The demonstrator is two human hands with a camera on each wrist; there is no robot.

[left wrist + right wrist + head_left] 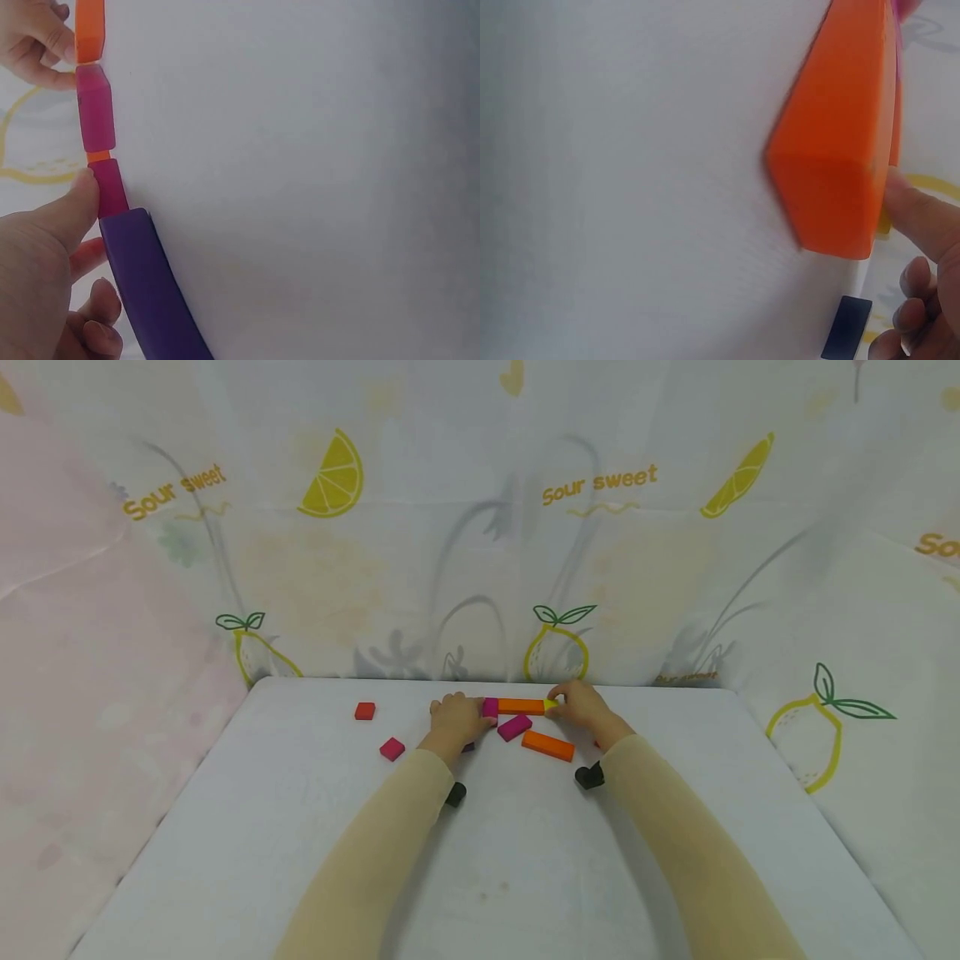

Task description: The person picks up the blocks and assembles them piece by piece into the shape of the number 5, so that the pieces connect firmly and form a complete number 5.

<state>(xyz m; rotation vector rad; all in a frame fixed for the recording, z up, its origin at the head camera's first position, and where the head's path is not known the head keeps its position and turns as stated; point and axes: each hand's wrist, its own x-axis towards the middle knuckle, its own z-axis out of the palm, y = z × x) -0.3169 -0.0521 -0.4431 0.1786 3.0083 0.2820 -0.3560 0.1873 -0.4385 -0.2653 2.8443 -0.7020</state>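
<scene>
At the back of the white table, a long orange block [521,707] lies between a magenta block [491,708] and a yellow block [551,704]. My left hand [459,718] pinches the magenta block, thumb on its near side in the left wrist view [111,189]. The right hand [587,707] holds the yellow block at the row's other end; in the right wrist view most of that block [885,222] hides behind a nearer orange block [829,150]. Just in front of the row lie a second magenta block [515,727] and that orange block [548,745].
Two red blocks [365,711] [392,749] lie to the left. A purple block [154,285] is beside my left hand, and a dark blue block [846,328] lies near the right. Patterned cloth [480,527] hangs behind the table [510,860].
</scene>
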